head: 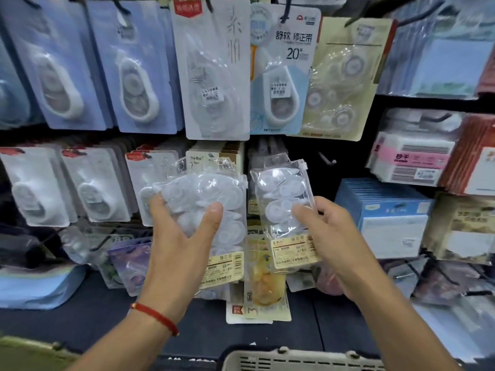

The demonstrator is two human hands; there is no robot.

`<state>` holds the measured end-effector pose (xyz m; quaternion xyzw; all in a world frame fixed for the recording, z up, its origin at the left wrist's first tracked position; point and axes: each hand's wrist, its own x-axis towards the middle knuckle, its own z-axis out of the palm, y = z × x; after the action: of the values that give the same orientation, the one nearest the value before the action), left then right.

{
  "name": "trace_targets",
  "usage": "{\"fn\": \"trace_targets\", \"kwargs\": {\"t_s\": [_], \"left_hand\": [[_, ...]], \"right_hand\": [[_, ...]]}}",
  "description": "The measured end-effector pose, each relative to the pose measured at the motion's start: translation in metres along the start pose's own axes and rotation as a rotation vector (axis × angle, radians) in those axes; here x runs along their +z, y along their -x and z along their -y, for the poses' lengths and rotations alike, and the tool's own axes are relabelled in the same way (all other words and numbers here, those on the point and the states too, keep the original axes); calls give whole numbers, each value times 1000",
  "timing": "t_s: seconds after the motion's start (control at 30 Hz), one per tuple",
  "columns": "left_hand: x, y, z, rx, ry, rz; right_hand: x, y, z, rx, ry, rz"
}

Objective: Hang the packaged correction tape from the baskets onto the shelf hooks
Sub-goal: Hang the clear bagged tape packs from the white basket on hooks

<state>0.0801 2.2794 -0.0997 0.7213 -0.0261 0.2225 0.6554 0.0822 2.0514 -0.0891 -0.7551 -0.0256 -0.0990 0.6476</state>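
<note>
My left hand [182, 236] grips a stack of clear bags of white correction tapes [211, 188] with beige labels at the bottom, thumb across the front. My right hand [329, 236] pinches a single clear bag of correction tapes [284, 194] by its right edge, held upright beside the stack. Both are raised in front of the middle shelf row. A bare black hook [326, 158] sticks out just right of the single bag's top. A beige basket [294, 361] shows its rim at the bottom edge.
Carded correction tapes [214, 76] hang in rows above and to the left. Blue boxes [385, 215] and pink-labelled packs [412, 159] fill the right shelves. More packets [257, 290] hang low behind my hands. A dark shelf front runs below.
</note>
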Motion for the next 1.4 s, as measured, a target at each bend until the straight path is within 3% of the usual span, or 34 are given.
{"fn": "trace_targets", "kwargs": {"t_s": [0.6, 0.67, 0.8, 0.87, 0.93, 1.03, 1.17, 1.4], "left_hand": [[-12, -9, -6, 91, -19, -137], [-12, -9, -6, 92, -19, -144], [-9, -6, -1, 90, -32, -108], [-6, -6, 3, 50, 0, -58], [0, -4, 5, -4, 42, 2], [11, 1, 5, -27, 94, 91], [19, 3, 5, -39, 180, 145], [12, -2, 6, -44, 211, 128]], "right_hand": [[9, 1, 20, 15, -337, 147], [12, -7, 10, -4, -170, 61], [15, -15, -14, 28, 520, -134], [17, -12, -20, -5, 736, -200], [16, -8, -20, -91, 563, -152], [23, -1, -12, -101, 230, 96], [30, 5, -11, -192, 218, 177], [25, 8, -6, -112, 20, 259]]}}
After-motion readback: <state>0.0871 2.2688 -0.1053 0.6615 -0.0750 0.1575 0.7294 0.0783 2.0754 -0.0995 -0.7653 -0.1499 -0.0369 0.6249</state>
